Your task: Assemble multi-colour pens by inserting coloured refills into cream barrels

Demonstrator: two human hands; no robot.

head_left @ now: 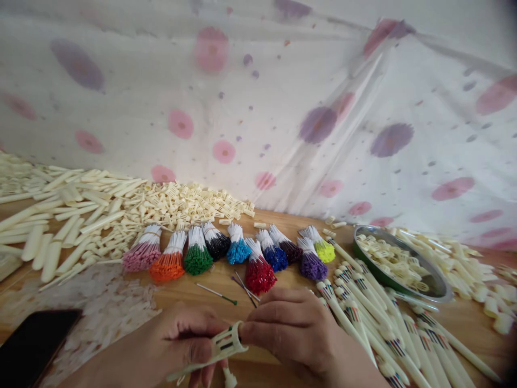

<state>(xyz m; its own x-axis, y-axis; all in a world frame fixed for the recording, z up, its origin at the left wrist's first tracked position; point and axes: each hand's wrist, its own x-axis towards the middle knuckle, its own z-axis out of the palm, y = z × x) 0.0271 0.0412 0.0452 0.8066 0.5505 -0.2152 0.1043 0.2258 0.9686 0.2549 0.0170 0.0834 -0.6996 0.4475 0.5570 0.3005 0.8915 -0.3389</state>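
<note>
Both hands (242,337) pinching cream pen barrel (216,350), refill bundles (226,253) beyond.

Bench (189,304): bare wood, across the lower frame
Left: heap of cream pen shells (81,210)
Centre: row of coloured refill bundles (238,250), with loose refills (216,293) just below
Right: metal bowl (374,274) of clips, filled pens (383,323) beside it
Lower left: black phone (32,345)

Left hand (177,345) grips a cream slotted piece (220,347); right hand (291,328) pinches its ringed end. Coloured refill bundles (258,272) lie in a row at 12 o'clock of the hands. Assembled pens (383,328) lie at 3 o'clock, a metal bowl (442,295) at 2 o'clock.
</note>
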